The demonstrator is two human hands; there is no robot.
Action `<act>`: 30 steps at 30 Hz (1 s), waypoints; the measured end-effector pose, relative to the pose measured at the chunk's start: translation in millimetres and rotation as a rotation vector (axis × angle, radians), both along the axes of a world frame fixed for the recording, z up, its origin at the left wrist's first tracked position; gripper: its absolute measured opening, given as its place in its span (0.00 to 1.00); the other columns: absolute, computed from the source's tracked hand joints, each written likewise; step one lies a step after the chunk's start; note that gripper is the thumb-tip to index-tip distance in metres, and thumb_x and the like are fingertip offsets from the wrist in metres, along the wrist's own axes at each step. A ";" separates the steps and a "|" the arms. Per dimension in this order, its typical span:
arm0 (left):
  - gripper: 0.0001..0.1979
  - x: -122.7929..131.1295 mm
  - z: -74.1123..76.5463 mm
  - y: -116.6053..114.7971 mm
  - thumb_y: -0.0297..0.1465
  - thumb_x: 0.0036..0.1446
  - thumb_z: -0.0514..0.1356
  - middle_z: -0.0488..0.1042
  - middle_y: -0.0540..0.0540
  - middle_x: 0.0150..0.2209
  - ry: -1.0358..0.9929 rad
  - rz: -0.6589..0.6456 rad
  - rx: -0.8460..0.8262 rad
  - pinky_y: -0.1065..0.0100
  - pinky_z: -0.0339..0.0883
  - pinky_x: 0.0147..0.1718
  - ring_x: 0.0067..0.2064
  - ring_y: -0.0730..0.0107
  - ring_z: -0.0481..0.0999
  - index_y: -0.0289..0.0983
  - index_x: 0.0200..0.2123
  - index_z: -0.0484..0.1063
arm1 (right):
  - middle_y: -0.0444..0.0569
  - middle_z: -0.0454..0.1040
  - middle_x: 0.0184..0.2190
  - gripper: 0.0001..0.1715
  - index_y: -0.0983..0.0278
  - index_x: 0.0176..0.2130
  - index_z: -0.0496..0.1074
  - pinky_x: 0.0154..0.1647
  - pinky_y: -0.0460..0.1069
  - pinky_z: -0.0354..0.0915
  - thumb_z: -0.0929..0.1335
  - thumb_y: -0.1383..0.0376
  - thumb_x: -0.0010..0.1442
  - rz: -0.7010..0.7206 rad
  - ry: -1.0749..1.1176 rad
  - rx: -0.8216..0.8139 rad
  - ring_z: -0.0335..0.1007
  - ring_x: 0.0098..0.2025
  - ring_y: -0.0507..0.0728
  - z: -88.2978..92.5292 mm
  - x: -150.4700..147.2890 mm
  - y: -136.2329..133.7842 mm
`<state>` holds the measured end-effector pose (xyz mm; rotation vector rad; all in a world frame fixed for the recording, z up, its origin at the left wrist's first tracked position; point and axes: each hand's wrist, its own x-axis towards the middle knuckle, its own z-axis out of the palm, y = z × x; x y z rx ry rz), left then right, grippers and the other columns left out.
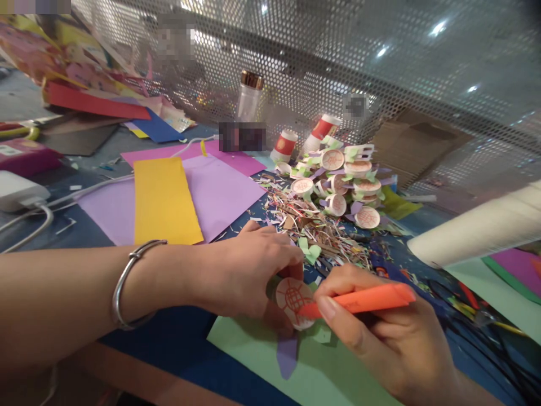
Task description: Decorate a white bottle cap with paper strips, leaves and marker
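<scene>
My left hand [253, 270] is closed around a small paper-cup turtle [291, 290], whose round white top carries an orange grid pattern. A purple paper strip [287, 355] and green paper pieces stick out from under it. In my right hand [393, 338] is an orange marker [359, 300], its tip touching or very close to the patterned top. Beneath both hands lies a light green sheet of paper [253, 338]. A silver bangle [122, 287] circles my left wrist. Some of my left fingers are hidden behind the cup.
Similar paper-cup turtles [338, 180] are piled ahead, beside paper scraps [329, 239]. Red-and-white cups [284, 146] and a clear bottle [248, 98] stand behind. Yellow paper [164, 203] lies over purple sheets at left. A white roll [477, 225] and scissors [482, 318] are at right.
</scene>
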<state>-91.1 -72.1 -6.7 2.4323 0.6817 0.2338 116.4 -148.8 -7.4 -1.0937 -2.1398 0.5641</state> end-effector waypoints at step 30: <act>0.20 -0.4 -0.7 0.3 0.46 0.47 0.71 0.76 0.47 0.39 -0.023 -0.004 0.030 0.62 0.56 0.43 0.42 0.61 0.70 0.39 0.38 0.75 | 0.41 0.74 0.25 0.10 0.62 0.30 0.72 0.27 0.42 0.66 0.66 0.71 0.63 0.021 0.074 -0.067 0.70 0.26 0.48 1.8 -9.0 4.5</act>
